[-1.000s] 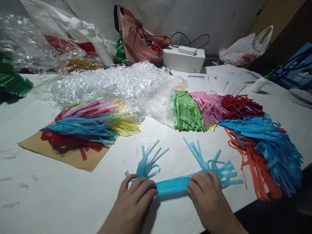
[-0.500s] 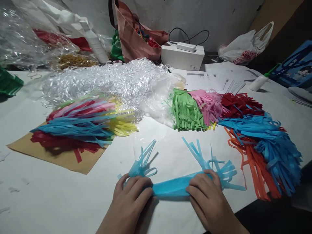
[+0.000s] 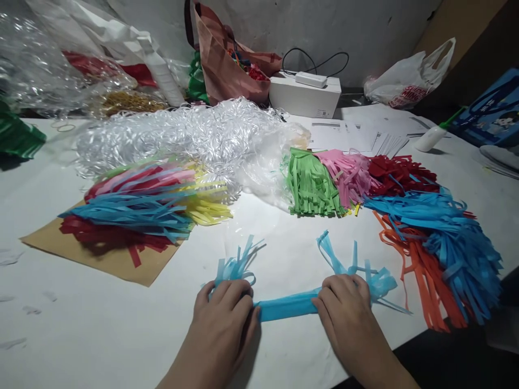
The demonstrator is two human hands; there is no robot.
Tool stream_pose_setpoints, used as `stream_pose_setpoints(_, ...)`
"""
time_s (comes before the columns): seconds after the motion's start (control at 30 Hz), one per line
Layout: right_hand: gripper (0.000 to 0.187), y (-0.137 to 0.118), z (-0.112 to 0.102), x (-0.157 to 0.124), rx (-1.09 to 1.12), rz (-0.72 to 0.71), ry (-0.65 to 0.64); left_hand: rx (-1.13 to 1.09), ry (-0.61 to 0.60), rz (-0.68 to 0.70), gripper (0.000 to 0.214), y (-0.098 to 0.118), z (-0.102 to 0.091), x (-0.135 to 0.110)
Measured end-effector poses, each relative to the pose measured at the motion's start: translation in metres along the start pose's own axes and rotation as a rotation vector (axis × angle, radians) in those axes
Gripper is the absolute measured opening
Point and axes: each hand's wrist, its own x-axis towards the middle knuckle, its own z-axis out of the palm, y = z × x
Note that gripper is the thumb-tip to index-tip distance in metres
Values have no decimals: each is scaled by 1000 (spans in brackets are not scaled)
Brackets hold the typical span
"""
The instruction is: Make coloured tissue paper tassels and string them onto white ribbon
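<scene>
Blue fringed paper point(image 3: 287, 306) is stretched as a narrow band at the near part of the white bench point(image 3: 292, 356). Fingers of the left hand point(image 3: 225, 319) are closed on one end, and fingers of the right hand point(image 3: 344, 313) grip the other end. Its cut strips point(image 3: 235, 268) spread beyond both hands. Near the right hand lies an orange bundle point(image 3: 433, 286).

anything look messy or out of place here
Mildly: pale scraps lie scattered on the table at the picture's left, looking like stray offcuts, and a red strip juts from the multicoloured pile. The held blue band shows no visible tear.
</scene>
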Motion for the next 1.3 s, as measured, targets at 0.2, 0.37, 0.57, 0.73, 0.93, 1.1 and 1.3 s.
stream_pose_setpoints(0.2, 29, -4, 0, 3, -114, 60, 53, 108, -95, -24, 22, 4, -4, 12)
stream_pose_setpoints(0.37, 18, -14, 1, 1, -10, -127, 161, 95, -101, -44, 25, 6, -4, 14)
stream_pose_setpoints(0.57, 31, -18, 12, 5, 24, -362, 44, 83, 3, -46, 24, 6, -7, 11)
stream_pose_setpoints(0.73, 21, -18, 11, 4, 81, -364, 26, -3, 190, 225, 19, 17, -1, 3)
stream_pose_setpoints(0.93, 25, -20, 8, -1, 24, -358, -54, -62, 108, 278, 34, 18, 12, -6)
stream_pose_setpoints(1.1, 28, -7, 4, -18, 117, -277, 28, -129, 134, 234, 29, 8, 10, -20)
stream_pose_setpoints(1.3, 20, -3, 1, -25, 111, -79, 54, -227, 118, 30, 19, 16, 3, -26)
